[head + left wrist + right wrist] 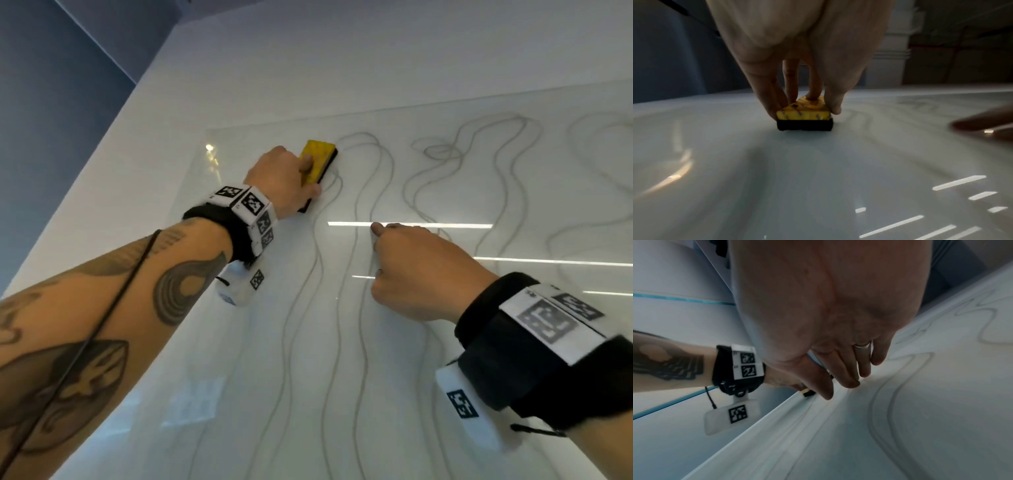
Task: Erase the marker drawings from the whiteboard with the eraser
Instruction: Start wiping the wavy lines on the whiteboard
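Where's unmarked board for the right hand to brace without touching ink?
Bare patch: the whiteboard strip between its left edge and the leftmost marker lines, below the left hand gripping the eraser. Crowded: everything right of that; the right hand already rests on the lines.

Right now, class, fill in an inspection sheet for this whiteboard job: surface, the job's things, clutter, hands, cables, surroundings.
Surface: glossy whiteboard, with ceiling-light reflections.
Job's things: yellow eraser with a black pad, flat on the board near its upper left corner; grey wavy marker lines run down and across the board to the eraser's right, unerased.
Clutter: nothing seen.
Hands: left hand grips the eraser by its sides, fingertip on top; right hand holds nothing and rests its fingertips on the board.
Cables: thin black cord along the left forearm.
Surroundings: white wall above the board, blue wall to the left.
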A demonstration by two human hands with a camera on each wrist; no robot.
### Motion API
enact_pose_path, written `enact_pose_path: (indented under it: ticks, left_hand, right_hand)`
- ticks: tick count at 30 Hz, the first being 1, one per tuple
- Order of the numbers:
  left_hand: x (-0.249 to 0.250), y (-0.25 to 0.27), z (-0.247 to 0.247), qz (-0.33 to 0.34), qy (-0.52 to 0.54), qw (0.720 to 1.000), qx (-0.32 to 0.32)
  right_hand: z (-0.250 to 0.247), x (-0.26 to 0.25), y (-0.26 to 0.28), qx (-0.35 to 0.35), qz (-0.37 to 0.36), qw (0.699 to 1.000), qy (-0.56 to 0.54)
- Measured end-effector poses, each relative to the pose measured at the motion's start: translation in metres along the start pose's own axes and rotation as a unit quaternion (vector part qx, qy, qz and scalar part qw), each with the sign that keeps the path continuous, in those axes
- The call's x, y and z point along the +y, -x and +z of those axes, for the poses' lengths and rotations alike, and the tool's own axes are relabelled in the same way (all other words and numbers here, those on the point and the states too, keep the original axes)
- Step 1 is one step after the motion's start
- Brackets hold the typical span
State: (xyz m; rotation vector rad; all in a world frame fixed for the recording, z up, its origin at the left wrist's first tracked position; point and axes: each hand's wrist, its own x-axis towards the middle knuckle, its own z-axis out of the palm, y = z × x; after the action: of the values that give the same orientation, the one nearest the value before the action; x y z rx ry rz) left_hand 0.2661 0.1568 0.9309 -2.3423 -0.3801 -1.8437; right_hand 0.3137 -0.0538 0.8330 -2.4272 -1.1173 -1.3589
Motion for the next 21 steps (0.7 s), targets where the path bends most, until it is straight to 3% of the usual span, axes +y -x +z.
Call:
enact_pose_path:
  ticks: [2,4,6,9,12,14,18,20,21]
  left_hand:
    - [0.045,-0.005,-0.001,0.089,0.022,0.996,-0.012]
    - [0.057,-0.017,-0.004,0.115,0.015,0.993,-0.015]
    - [0.032,-0.031,-0.009,0.078,-0.037,0.996,0.006]
    - [-0.018,-0.044,-0.016,-0.053,-0.115,0.992,0.008]
    - [-0.01,-0.045,-0.017,-0.078,-0.116,0.99,-0.001]
    - [0.022,-0.042,-0.014,-0.038,-0.081,0.996,0.005]
    - [0.094,-0.019,-0.005,0.14,-0.005,0.99,-0.016]
    - [0.094,-0.021,-0.005,0.161,-0.006,0.987,-0.011]
    - [0.081,-0.027,-0.007,0.133,-0.021,0.991,-0.002]
  right_hand:
    - [-0.006,0.003,0.0,0.014,0.008,0.999,-0.043]
    - [-0.013,0.016,0.003,0.065,0.015,0.995,-0.077]
    - [-0.023,0.035,0.014,0.124,0.027,0.989,-0.077]
    - [-0.039,0.072,0.038,0.171,0.034,0.983,-0.048]
    - [-0.05,0.102,0.052,0.192,0.051,0.98,-0.019]
    - [-0.055,0.108,0.053,0.195,0.051,0.979,-0.018]
    - [-0.06,0.096,0.042,0.214,0.029,0.975,-0.056]
    - [-0.061,0.087,0.04,0.22,0.02,0.973,-0.069]
    - [-0.061,0.085,0.042,0.22,0.015,0.973,-0.073]
